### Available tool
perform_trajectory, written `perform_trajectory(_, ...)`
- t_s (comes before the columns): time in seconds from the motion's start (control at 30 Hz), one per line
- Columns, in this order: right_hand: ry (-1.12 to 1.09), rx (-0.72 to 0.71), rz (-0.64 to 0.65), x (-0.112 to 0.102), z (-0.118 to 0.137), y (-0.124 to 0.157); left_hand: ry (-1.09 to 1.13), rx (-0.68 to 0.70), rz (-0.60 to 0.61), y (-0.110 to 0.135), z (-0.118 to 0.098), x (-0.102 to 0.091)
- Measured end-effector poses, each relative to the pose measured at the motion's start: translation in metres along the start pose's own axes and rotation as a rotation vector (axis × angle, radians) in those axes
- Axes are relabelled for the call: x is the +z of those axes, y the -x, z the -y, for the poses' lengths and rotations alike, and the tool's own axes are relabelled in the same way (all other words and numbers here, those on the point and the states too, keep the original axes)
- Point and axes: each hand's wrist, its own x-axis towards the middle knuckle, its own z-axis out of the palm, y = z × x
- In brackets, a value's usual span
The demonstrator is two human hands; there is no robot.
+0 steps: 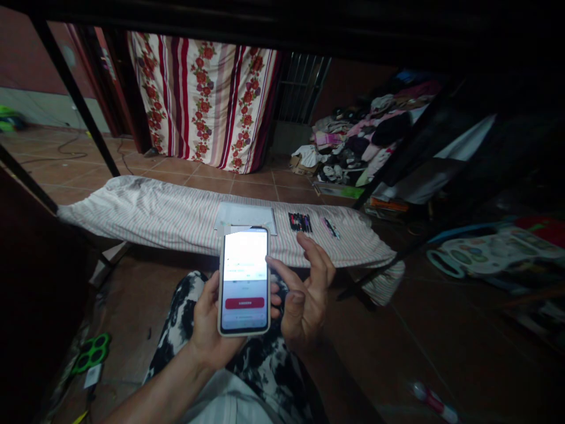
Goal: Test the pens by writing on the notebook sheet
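Observation:
My left hand (pixel 207 324) is wrapped round a smartphone (pixel 245 288) in a pale case, held upright above my lap with its screen lit. White fills the upper part of the screen, and a red button shows lower down; the text is too small to read. To the right of the phone, my right hand (pixel 306 288) has its fingers apart, the index fingertip at the phone's right edge. Whether that fingertip touches the glass I cannot tell. Just beyond the phone lies a spiral notebook (pixel 247 214), partly hidden by it.
A striped cloth (pixel 168 209) covers the long bench ahead. Several pens (pixel 300 222) lie in a row there, with a few more pens (pixel 331 227) to their right. Behind are a floral curtain (pixel 203 100) and a heap of clothes (pixel 362 135). Dark metal bars (pixel 75 94) frame the space.

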Motion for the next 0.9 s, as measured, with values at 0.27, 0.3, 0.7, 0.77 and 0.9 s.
perform_trajectory(0.27, 0.006, 0.005, -0.016, 0.0015, -0.0009, -0.0001, -0.004, -0.004, -0.006, 0.0001, 0.0007, 0.0035)
perform_trajectory(0.3, 0.004, 0.008, -0.014, 0.0017, -0.0009, -0.0002, 0.001, -0.005, -0.007, 0.0001, 0.0008, 0.0034)
perform_trajectory(0.7, 0.002, -0.003, 0.003, 0.0003, -0.0004, -0.0016, -0.007, -0.001, 0.006, -0.0003, 0.0006, -0.0002)
perform_trajectory(0.77, -0.009, -0.003, -0.008, 0.0005, -0.0002, -0.0015, -0.007, -0.005, 0.012, -0.0008, 0.0004, -0.0004)
perform_trajectory(0.9, -0.013, 0.000, -0.008, 0.0007, -0.0004, -0.0014, 0.000, -0.002, 0.029, -0.0011, 0.0003, 0.0014)
